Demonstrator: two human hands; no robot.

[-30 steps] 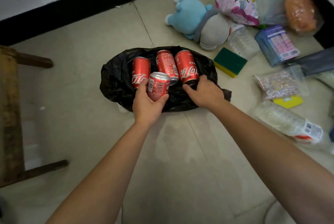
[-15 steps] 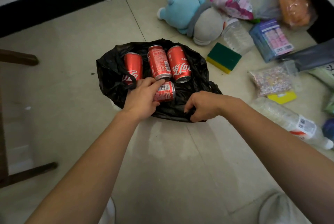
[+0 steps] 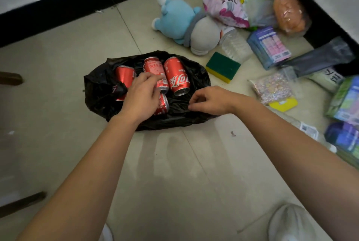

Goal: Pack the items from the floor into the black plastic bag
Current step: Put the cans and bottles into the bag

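Observation:
A black plastic bag (image 3: 97, 93) lies open and flat on the tiled floor. Several red cola cans lie in it: a left can (image 3: 125, 74) partly under a fold, a middle can (image 3: 153, 66), a right can (image 3: 176, 75) and a fourth can (image 3: 163, 105) nearer me. My left hand (image 3: 141, 97) rests over the fourth can, fingers spread loosely toward the middle can, gripping nothing. My right hand (image 3: 211, 101) hovers at the bag's right near edge with curled fingers, and nothing shows between them.
To the right and behind the bag lie a blue plush toy (image 3: 180, 21), a green-yellow sponge (image 3: 222, 66), a clear bottle (image 3: 235, 44), a pink snack bag (image 3: 223, 5), a blue pack (image 3: 269, 46) and a bead pouch (image 3: 272, 89). Wooden furniture legs (image 3: 9, 78) stand at left.
My left hand set the fourth can down in the bag and loosened over it. My right hand let go of the bag's edge and lifted slightly.

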